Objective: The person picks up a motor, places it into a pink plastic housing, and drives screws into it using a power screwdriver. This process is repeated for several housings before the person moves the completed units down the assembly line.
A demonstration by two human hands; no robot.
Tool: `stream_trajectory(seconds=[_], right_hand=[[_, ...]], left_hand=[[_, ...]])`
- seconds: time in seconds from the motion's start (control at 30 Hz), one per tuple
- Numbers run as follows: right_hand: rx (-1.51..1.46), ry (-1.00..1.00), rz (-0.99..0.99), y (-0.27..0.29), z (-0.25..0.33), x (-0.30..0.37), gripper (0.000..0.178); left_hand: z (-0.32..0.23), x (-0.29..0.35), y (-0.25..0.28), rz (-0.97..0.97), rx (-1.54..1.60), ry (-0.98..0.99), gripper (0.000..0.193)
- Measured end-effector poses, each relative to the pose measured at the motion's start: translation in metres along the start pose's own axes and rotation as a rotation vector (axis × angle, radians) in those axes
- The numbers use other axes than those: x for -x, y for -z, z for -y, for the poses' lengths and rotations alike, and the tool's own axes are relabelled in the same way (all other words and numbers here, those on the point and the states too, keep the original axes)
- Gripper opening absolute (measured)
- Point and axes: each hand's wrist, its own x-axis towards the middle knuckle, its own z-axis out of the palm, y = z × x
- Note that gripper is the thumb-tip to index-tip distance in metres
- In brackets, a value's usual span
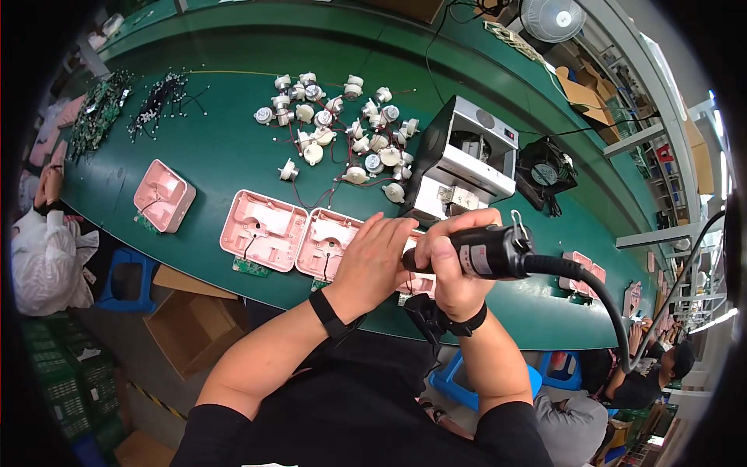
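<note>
My right hand is wrapped around a black corded electric screwdriver, which tilts down toward the left. Its tip is hidden behind my hands. Fingers stretched out, my left hand lies over the edges of two pink plastic housings, close to the screwdriver's front end. One is the middle housing; the other, a right-hand housing, is mostly covered by my hands. Another open pink housing sits to the left, with a small green circuit board hanging by a wire at its near edge.
A screw feeder stands just beyond my right hand, beside a black fan. Several white small motors with wires lie at the back. A separate pink housing and wire bundles are leftward. Co-workers sit at both ends.
</note>
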Motion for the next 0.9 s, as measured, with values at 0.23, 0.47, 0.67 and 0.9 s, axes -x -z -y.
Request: stream_trajectory(seconds=[0.23, 0.47, 0.67, 0.9], right_hand=[[-0.185, 0.204, -0.119, 0.025, 0.054, -0.020, 0.026], [-0.009, 0.251, -0.232, 0.049, 0.055, -0.058, 0.019], [0.061, 0.094, -0.245, 0.059, 0.040, -0.072, 0.017], [-0.155, 0.148, -0.288, 0.059, 0.063, -0.034, 0.020]], left_hand=[[-0.016, 0.000, 0.044, -0.010, -0.016, 0.002, 0.073], [0.016, 0.052, 0.110, -0.138, -0.312, 0.348, 0.046], [0.022, 0.062, 0.115, -0.137, -0.382, 0.391, 0.029], [0.024, 0.060, 0.095, -0.122, -0.196, 0.435, 0.027]])
